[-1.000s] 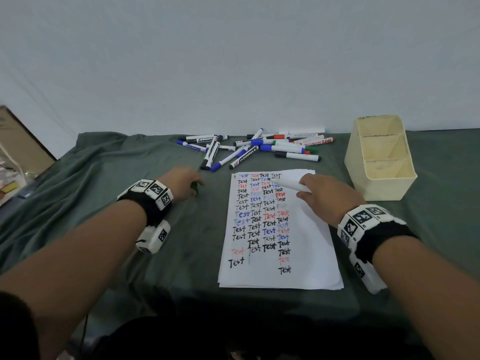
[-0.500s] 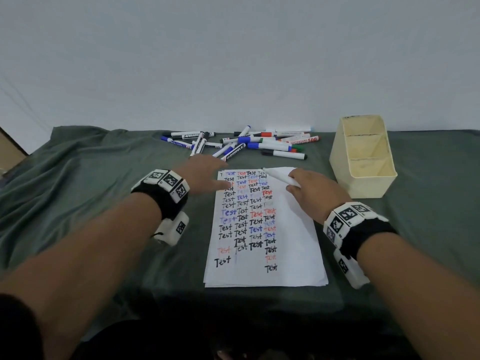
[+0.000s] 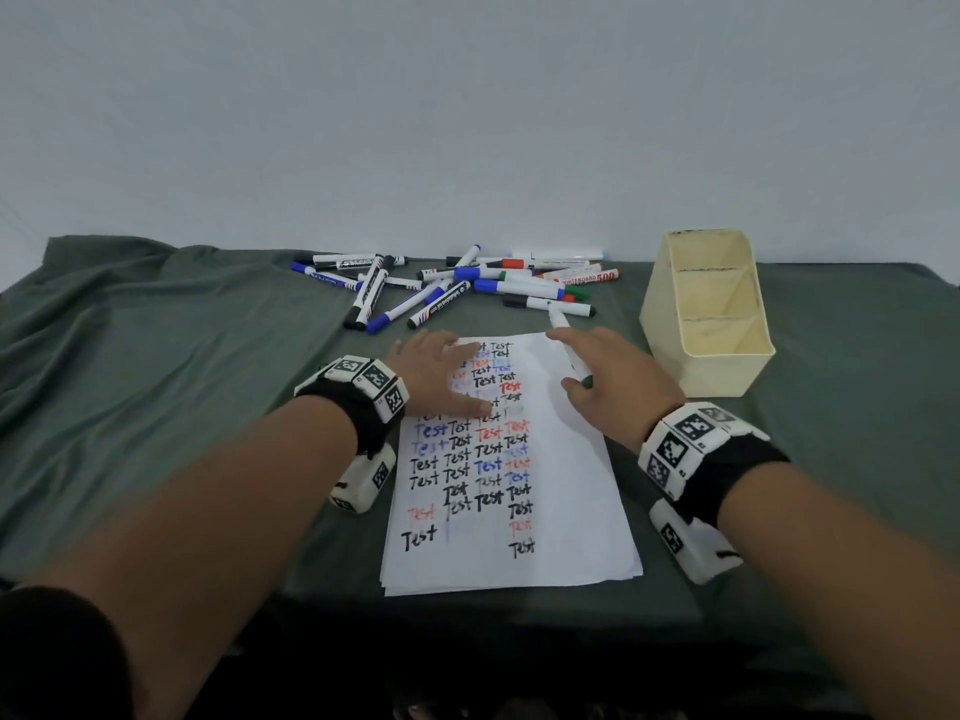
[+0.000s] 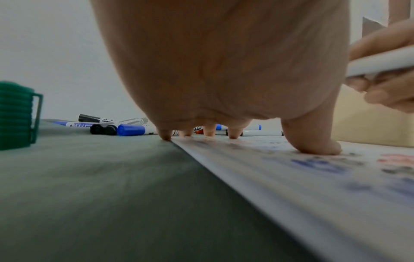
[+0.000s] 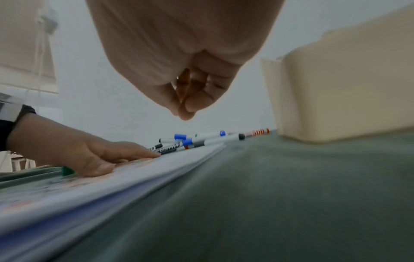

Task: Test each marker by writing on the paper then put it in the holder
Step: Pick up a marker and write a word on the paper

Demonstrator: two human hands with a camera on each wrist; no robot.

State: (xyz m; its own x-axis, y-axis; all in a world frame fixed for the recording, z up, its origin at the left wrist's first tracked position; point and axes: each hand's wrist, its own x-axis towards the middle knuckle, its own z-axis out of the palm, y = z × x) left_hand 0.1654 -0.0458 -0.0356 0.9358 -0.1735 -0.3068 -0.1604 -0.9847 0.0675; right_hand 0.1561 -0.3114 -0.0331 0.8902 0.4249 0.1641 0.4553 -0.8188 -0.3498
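Note:
A white sheet of paper (image 3: pixel 561 459) covered with rows of "Test" lies on the green cloth. My left hand (image 3: pixel 447 376) presses flat on its upper left part, fingers straight; the left wrist view shows the fingertips (image 4: pixel 233 135) on the sheet. My right hand (image 3: pixel 576 366) grips an uncapped white marker (image 3: pixel 563 337) over the paper's upper right, with a green end by the thumb and the barrel pointing away from me. A green cap (image 4: pixel 15 115) lies on the cloth left of the paper. The cream holder (image 3: pixel 722 374) stands to the right with its compartments empty.
A loose pile of several capped markers (image 3: pixel 467 288) in blue, black, red and green lies behind the paper. Rumpled green cloth (image 3: pixel 156 356) covers the table to the left. A pale wall rises close behind.
My left hand came from the cloth left of the sheet onto the paper and now lies flat on it. The right hand shifted slightly and the marker swung to point away.

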